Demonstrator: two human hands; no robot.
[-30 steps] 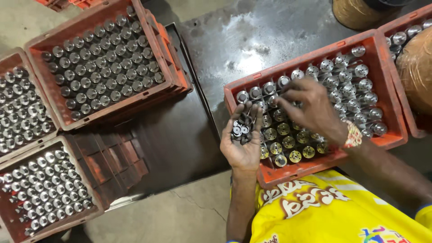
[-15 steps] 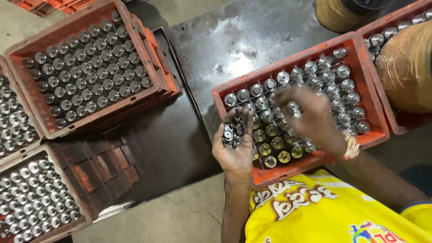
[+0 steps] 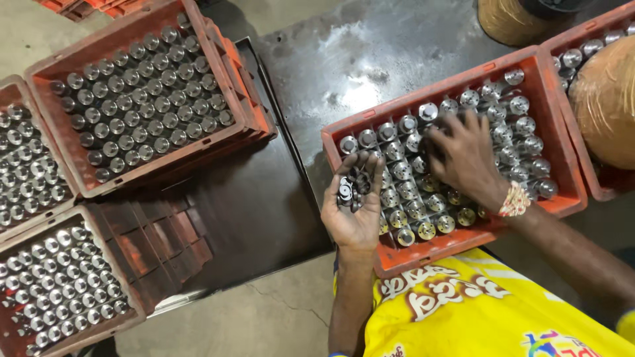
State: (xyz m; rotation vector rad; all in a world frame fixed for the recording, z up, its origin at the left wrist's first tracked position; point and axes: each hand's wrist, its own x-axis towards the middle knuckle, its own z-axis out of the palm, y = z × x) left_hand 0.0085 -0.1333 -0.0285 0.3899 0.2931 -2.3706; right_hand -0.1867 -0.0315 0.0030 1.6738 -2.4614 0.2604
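**Right hand working the crate rows, left hand cupping loose rings**

I am watching the biggest shift first: the whole view is sitting lower and further left than half a second ago, so the dark metal table (image 3: 264, 218) is filling more of the middle. The orange crate (image 3: 562, 158) in front of me is lying just as it was, packed with upright silver cylinders (image 3: 522, 125) in close rows. My right hand (image 3: 466, 155) is now spreading its fingers flat over the upper middle rows, touching the caps; I cannot tell whether it is gripping any one piece. My left hand (image 3: 357, 198) is staying palm up at the crate's left edge, half curled and holding a small heap of dark metal rings (image 3: 350, 188).

To the left, three more orange crates (image 3: 142, 99) of the same shiny cylinders are standing on the table, one stacked on others. A brown wrapped bundle (image 3: 605, 99) is lying over the far right crate. My yellow shirt (image 3: 476, 311) is covering the near corner. The table is looking smooth and glossy
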